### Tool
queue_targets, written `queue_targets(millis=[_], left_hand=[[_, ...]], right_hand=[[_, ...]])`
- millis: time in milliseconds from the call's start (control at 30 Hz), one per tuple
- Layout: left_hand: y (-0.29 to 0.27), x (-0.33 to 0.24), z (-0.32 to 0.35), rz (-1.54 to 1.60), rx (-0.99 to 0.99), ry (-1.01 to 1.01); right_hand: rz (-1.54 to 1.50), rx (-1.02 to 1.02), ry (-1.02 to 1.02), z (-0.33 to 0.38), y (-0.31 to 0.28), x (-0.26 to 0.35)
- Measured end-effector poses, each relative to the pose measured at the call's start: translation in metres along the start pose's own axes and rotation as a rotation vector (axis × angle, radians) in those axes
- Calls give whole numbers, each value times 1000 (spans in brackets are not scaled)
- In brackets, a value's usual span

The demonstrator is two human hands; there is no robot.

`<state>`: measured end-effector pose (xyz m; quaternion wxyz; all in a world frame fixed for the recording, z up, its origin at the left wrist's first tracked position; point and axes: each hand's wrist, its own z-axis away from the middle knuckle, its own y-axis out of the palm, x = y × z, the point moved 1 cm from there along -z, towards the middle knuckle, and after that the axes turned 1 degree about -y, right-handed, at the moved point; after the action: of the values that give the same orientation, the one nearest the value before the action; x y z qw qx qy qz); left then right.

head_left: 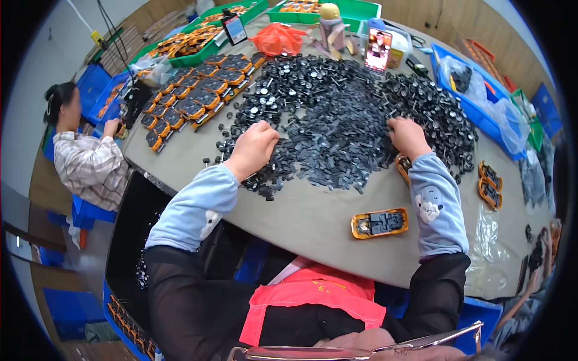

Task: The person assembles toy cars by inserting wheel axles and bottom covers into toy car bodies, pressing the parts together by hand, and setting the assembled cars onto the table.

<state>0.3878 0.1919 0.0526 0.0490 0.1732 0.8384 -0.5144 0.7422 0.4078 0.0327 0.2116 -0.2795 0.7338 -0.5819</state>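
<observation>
My left hand (256, 147), its fingers closed together, is at the left edge of a heap of black toy wheels on axles (277, 90). My right hand (409, 137) is also closed, between a heap of small flat black pieces (337, 144) and a second heap of wheels on axles (430, 108). Whatever either hand's fingertips hold is too small or hidden. An orange toy car body (379, 223) lies with its black underside up near the table's front edge. Another orange car body (402, 169) is partly covered by my right forearm.
Rows of orange and black car bodies (195, 99) stand at the left. Two more car bodies (490, 185) lie at the right. Behind the heaps are a red plastic bag (279, 40), a doll (332, 33) and a lit phone (378, 49). A co-worker (87, 150) sits at left.
</observation>
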Motion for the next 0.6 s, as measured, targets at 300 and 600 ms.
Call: queue_targets(millis=[300, 600], left_hand=[[48, 28, -46, -384, 342, 116], [22, -4, -44, -153, 184, 29]], right_hand=[[-563, -282, 287, -6, 11, -21], [-497, -76, 233, -7, 25, -22]])
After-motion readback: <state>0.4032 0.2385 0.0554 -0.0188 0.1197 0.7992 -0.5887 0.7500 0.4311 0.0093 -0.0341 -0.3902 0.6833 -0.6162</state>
